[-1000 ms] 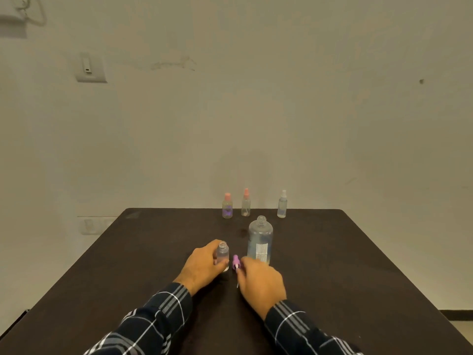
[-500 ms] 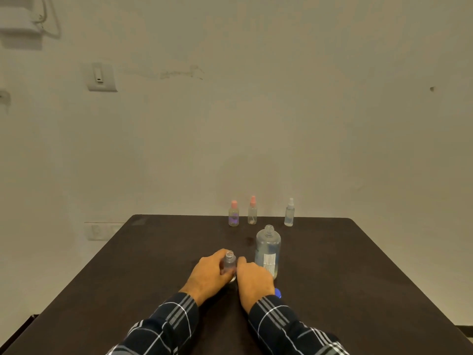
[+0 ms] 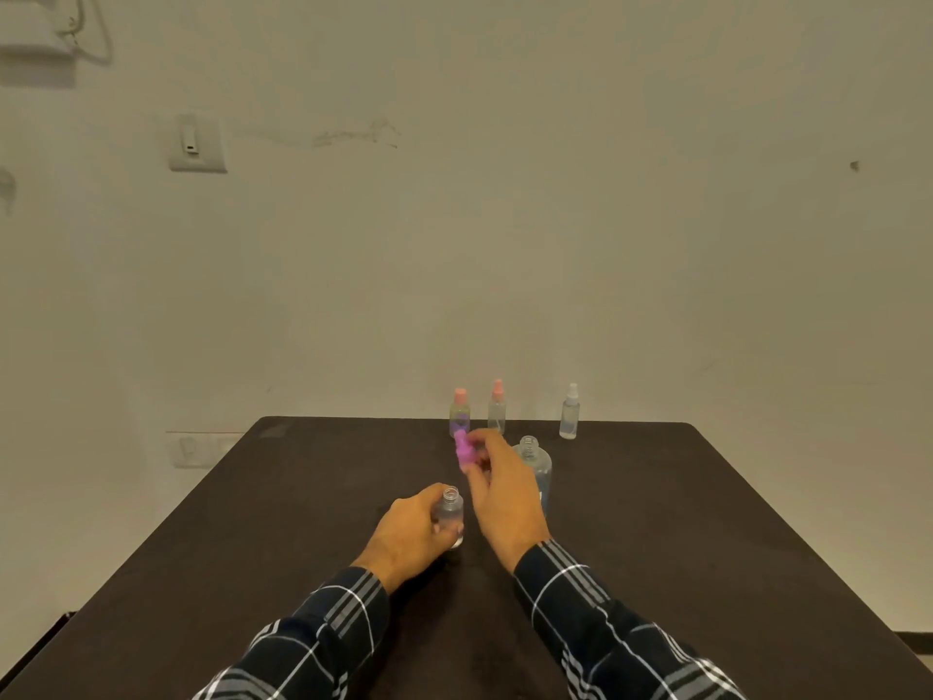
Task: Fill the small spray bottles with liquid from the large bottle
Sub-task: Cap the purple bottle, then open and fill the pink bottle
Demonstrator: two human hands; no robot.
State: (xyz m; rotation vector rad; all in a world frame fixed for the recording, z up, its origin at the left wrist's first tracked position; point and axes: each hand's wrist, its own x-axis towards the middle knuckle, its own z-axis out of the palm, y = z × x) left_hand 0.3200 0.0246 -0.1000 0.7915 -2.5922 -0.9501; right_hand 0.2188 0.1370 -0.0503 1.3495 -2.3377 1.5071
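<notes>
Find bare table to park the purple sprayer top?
Free: table left of the left hand; also right of the large bottle. Crowded: centre, from the right hand up to the capped bottles at the far edge.

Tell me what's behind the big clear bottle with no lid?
Three small clear spray bottles: a left pink-topped bottle, a middle pink-topped bottle, a white-topped bottle. The purple spray top in the right hand hides the left one's base.
</notes>
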